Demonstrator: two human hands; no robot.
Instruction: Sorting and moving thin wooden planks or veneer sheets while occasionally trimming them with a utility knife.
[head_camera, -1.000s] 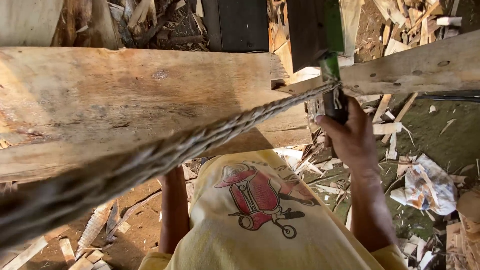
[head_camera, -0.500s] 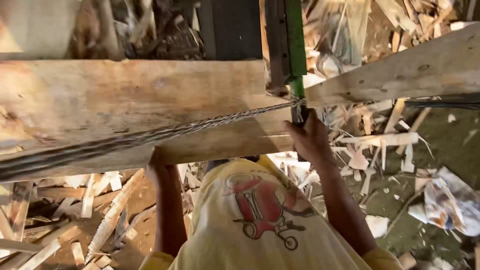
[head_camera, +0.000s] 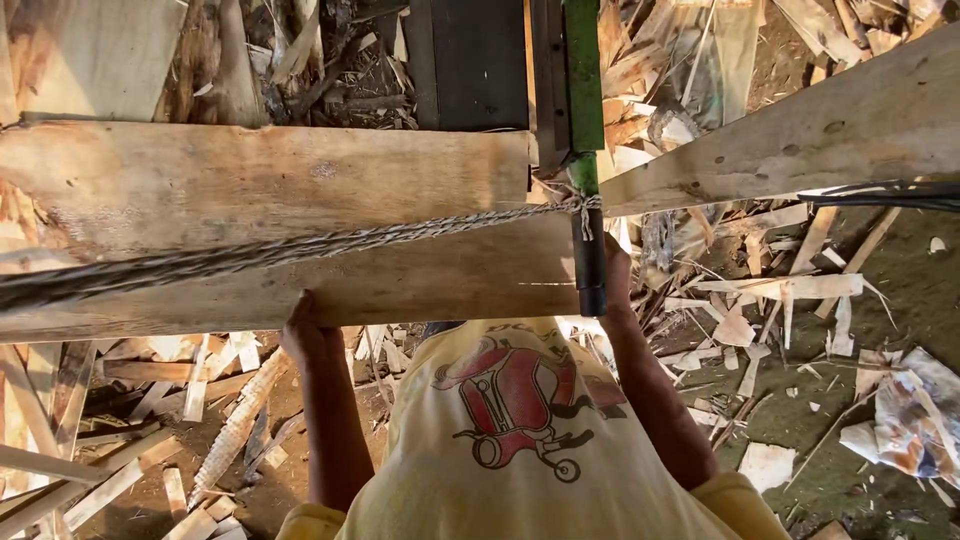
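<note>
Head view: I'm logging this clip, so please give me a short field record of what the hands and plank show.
Left hand: grips the near edge of the wide plank
Right hand: on the plank's end, beside the green-and-black lever
Rope: twisted, lies across the plank, tied at the lever
Second plank: angled, to the right
Ground: wood scraps

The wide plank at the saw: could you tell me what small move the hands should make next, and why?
Probably a steady push forward. The left hand and right hand both grip the near edge of the plank, whose end lies at the green saw frame, with a rope stretched across it.
</note>
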